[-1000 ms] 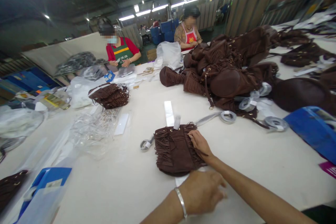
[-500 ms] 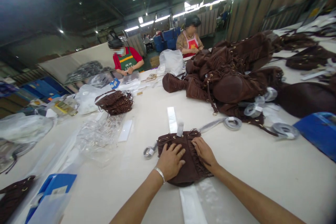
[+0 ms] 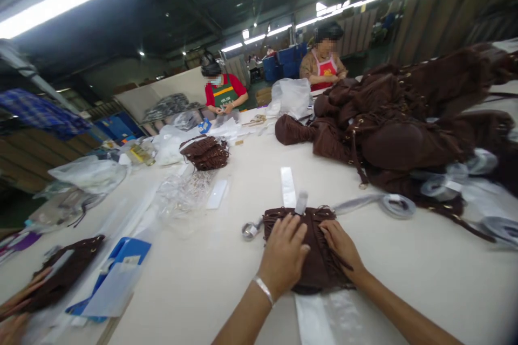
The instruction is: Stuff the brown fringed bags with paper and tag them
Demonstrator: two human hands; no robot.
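A dark brown fringed bag (image 3: 313, 264) lies flat in front of me on a strip of white film (image 3: 309, 321) that sticks out above and below it. My left hand (image 3: 285, 250) rests on the bag's left part, fingers stretched out, with a pale bracelet at the wrist. On the right side, my right hand (image 3: 342, 245) has bent fingers close together on the fringe; a thin brown strand shows by its thumb. A wrapped grey tag (image 3: 301, 203) stands out at the bag's top edge. Coiled, wrapped straps (image 3: 397, 206) lie at the upper right.
A large pile of brown bags (image 3: 388, 140) covers the right side. Left of me are clear plastic wrapping (image 3: 178, 197), a small brown bag stack (image 3: 205, 152) and a blue holder (image 3: 121, 264). Another person's hands (image 3: 24, 296) touch a bag at far left. Two co-workers sit opposite.
The view has swung left, so everything sits further right. My left hand has slid up toward the bag's top edge. Another person's hands have come into view at the lower left.
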